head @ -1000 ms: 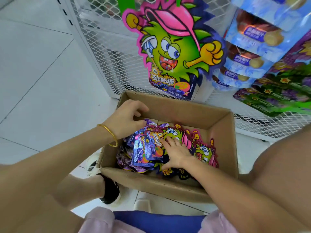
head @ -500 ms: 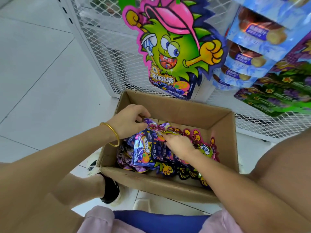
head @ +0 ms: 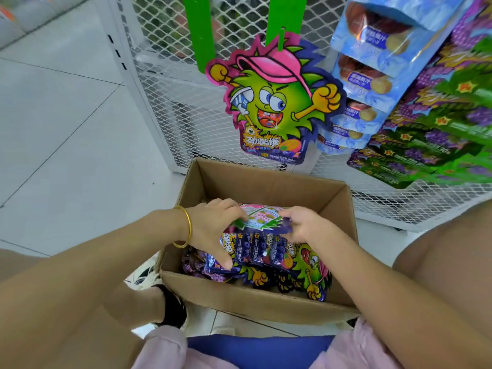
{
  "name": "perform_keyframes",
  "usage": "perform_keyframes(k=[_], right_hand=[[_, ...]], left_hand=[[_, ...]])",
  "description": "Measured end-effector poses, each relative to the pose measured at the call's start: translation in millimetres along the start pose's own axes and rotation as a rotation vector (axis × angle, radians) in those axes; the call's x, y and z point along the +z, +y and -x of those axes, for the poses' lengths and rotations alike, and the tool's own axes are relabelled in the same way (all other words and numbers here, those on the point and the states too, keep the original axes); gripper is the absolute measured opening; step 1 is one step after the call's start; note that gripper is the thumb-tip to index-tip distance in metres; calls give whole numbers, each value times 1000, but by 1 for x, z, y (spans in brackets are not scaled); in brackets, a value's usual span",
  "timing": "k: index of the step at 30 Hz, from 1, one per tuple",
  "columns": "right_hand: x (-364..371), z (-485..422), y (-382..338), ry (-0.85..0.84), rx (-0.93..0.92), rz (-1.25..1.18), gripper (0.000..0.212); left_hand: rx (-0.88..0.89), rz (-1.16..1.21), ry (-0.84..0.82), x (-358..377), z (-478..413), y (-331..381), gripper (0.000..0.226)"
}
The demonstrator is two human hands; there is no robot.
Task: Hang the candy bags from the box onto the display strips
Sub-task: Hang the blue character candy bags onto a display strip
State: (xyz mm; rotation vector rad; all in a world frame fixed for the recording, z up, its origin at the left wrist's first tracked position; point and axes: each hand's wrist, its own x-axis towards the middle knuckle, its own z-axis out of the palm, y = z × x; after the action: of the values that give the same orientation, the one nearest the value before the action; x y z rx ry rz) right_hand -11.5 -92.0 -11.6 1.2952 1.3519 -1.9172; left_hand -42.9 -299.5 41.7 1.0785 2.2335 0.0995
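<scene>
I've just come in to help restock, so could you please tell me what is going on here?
A person is bent over a cardboard box of candy bags. The left hand and right hand both hold a bunch of bags by its top, inside the box. The one hung bag of that kind is on a green strip against the mesh rack.
</scene>
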Motion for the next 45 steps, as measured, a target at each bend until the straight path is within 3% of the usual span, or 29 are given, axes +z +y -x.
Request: perform_keyframes(k=[2,4,7,9,11,13,16,20,23,25,28,30,32,35,39,45], right_hand=[[-5,0,0,7,74,-25,22],[-8,5,0,-53,112,22,30],[-9,27,-9,-185,100,286,40],[-13,38,-28,-41,-82,642,39],[-19,51,-52,133,-376,822,42],[-19,75,-73,81,-588,791,46],[-9,111,-82,-82,-843,866,34],[7,138,-87,-57,-1159,1007,16],[11,149,-98,-32,-1257,1012,6],[12,155,-107,19,-1323,979,7],[18,168,-122,78,-1402,929,21],[23,178,-132,130,-1447,913,18],[28,187,-140,206,-1504,910,9],[34,193,-150,355,-1590,887,2],[44,197,-156,595,-1694,867,13],[58,195,-165,815,-1797,889,22]], left_hand=[[-11,-58,47,-2,4,-4,87],[6,-41,193,-6,4,-10,55],[-29,111,468,-22,6,-11,6],[-70,223,579,-37,6,-10,15],[-69,286,625,-52,7,-8,18],[-39,317,626,-63,8,-5,19],[4,306,583,-79,7,2,24],[51,285,584,-104,6,14,32],[85,363,520,-133,20,22,20],[107,504,561,-159,33,24,12],[101,634,920,-198,34,14,16],[84,626,1102,-217,25,11,17],[112,683,1085,-228,11,13,23],[178,871,977,-242,1,23,7],[162,913,885,-255,2,26,29],[200,957,841,-262,4,30,26]])
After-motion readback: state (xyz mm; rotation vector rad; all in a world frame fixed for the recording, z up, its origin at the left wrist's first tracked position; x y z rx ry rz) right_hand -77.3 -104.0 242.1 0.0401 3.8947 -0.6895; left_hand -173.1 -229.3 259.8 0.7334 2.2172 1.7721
